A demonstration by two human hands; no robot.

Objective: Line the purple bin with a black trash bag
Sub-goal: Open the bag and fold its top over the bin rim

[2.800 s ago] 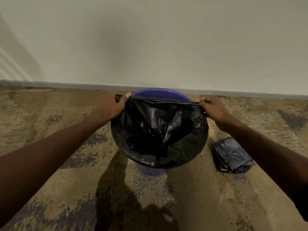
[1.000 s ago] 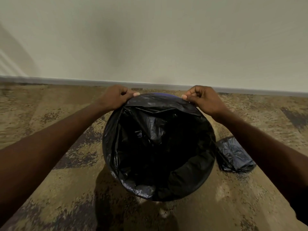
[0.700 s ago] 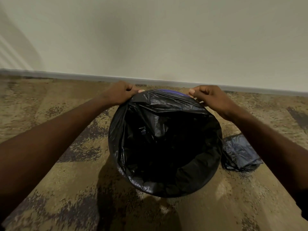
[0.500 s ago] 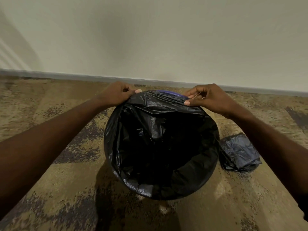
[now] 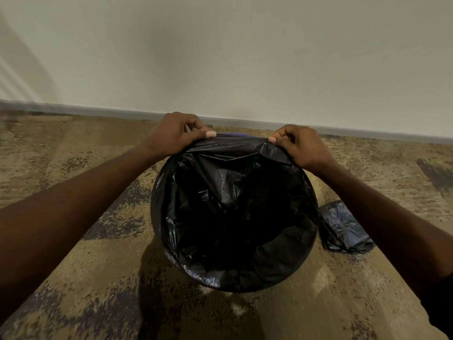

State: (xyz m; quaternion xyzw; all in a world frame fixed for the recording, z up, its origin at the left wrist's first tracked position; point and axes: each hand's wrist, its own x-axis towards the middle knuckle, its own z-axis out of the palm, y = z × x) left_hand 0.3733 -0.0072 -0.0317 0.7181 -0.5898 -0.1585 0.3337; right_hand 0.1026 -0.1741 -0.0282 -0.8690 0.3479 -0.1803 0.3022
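Observation:
The black trash bag [image 5: 235, 217] hangs open inside the purple bin [image 5: 236, 135], folded over the near and side rims. Only a thin sliver of purple rim shows at the far side, between my hands. My left hand [image 5: 175, 134] pinches the bag's far edge at the upper left of the rim. On the upper right, my right hand [image 5: 297, 146] pinches the same edge. The bag's edge is stretched taut between the two hands. The bin's walls are hidden under the plastic.
A folded bundle of black trash bags [image 5: 343, 228] lies on the patterned carpet [image 5: 98, 278] just right of the bin. A pale wall with a grey baseboard [image 5: 98, 111] runs close behind the bin.
The bag's far edge has been pulled back over most of the purple rim. Both hands moved from the sides toward the far rim, closer together, and the view came nearer the bin.

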